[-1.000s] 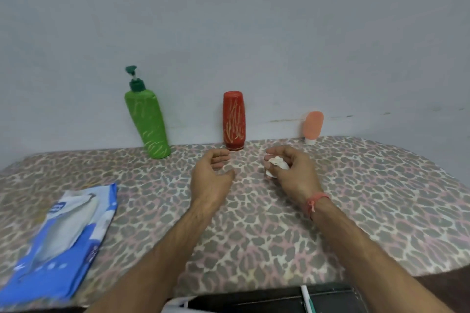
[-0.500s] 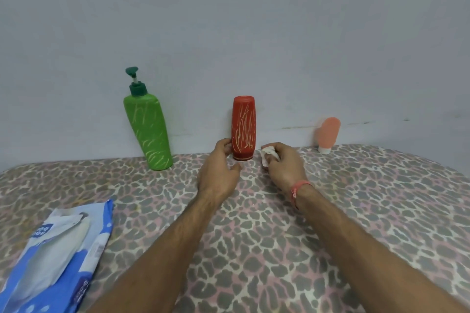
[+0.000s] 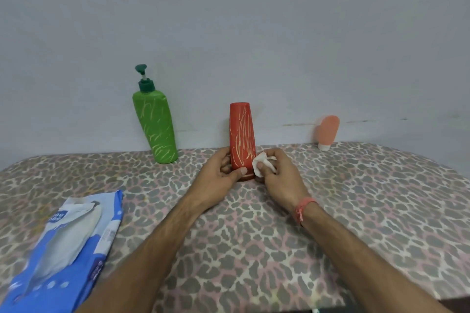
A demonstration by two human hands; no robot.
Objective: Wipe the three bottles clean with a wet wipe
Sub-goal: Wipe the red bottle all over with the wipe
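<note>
Item, nearest: wet-wipe pack (image 3: 58,249), blue and white, flap peeled open, lying flat at the near left of the table (image 3: 356,211); not touched.

Item: left hand (image 3: 218,178). One second back it hung curled and empty over the cloth, short of the bottles; now thumb and fingers are wrapped round the foot of the red bottle (image 3: 242,134), thumb across the front just above the base.

Item: right hand (image 3: 277,175), orange thread bracelet (image 3: 304,207) at the wrist. It has travelled forward with the left and pinches a crumpled white wet wipe (image 3: 262,166), now pressed to the bottle's lower right side.

Reading: the red bottle, streaked with pale marks, stands upright and steadied; wiping it looks about to begin, from the base.

Item: green pump bottle (image 3: 155,129), similarly streaked, at the wall to the left, apart from the hands; whether wiped, cannot tell.

Item: small peach tube bottle (image 3: 327,132), cap down, at the wall to the right, apart.

Surface: leopard-print cloth, grey and pink, covering the table.

Room: plain pale grey wall (image 3: 254,20), faint scuffs low at right.
</note>
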